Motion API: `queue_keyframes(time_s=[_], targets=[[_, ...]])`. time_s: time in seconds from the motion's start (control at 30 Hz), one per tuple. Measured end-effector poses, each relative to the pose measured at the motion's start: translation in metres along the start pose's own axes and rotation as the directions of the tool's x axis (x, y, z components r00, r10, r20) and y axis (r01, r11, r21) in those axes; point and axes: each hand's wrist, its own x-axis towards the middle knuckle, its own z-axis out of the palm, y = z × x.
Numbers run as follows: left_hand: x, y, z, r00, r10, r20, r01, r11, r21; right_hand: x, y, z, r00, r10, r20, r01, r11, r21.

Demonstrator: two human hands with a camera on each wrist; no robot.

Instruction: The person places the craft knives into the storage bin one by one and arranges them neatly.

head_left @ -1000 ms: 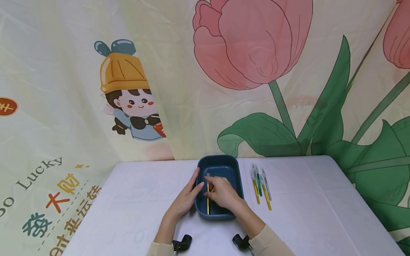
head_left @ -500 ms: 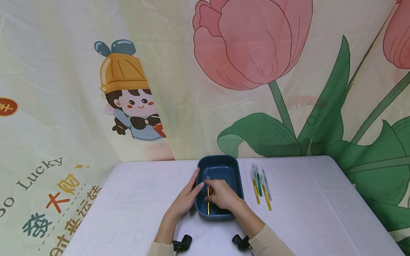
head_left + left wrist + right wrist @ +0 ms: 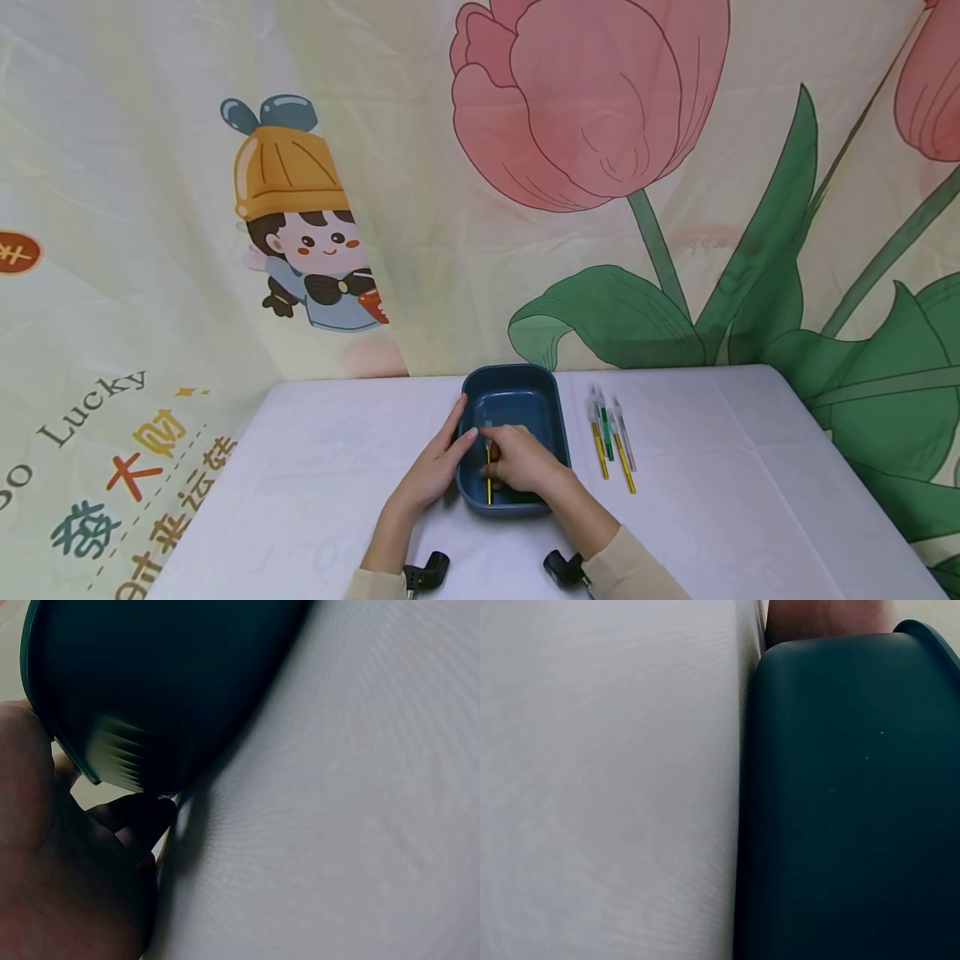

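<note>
Yellow pen (image 3: pixel 490 492) inside a blue box (image 3: pixel 522 408), pinched in the bent fingers and thumb of my right hand (image 3: pixel 522 458). My left hand (image 3: pixel 435 467), fingers nearly straight, touches the box's left side. Rightward, more pens (image 3: pixel 607 437) lie on the white table (image 3: pixel 750 500).

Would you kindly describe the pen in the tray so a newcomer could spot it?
On the white tablecloth, find the blue tray. Inside, toward its left side, a slim yellow pen shows by the right hand. The other pens, some also yellow, lie right of the tray; only this one shows inside it.
</note>
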Motion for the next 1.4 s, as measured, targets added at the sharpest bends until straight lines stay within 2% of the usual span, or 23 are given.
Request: queue_keyframes(time_s=[0.5,0.93,1.27,1.4], targets=[[0.0019,-0.0040,0.0003,1.000,-0.018,-0.002,0.018,1.000,0.008,-0.0018,0.0009,0.0027,0.999,0.022,0.026,-0.023,1.000,0.021],[0.0021,-0.0016,0.0001,1.000,0.010,0.002,-0.010,1.000,0.002,-0.0010,0.0015,0.0030,1.000,0.017,0.011,-0.017,1.000,0.010],[0.0022,-0.0006,0.0005,1.000,-0.013,-0.003,0.013,1.000,0.013,-0.0015,0.0016,0.0016,1.000,0.006,0.001,-0.006,1.000,0.002],[0.0021,0.0002,0.0003,1.000,-0.024,-0.003,0.024,1.000,0.012,-0.0015,0.0017,-0.0001,1.000,-0.003,-0.012,0.003,1.000,0.028]])
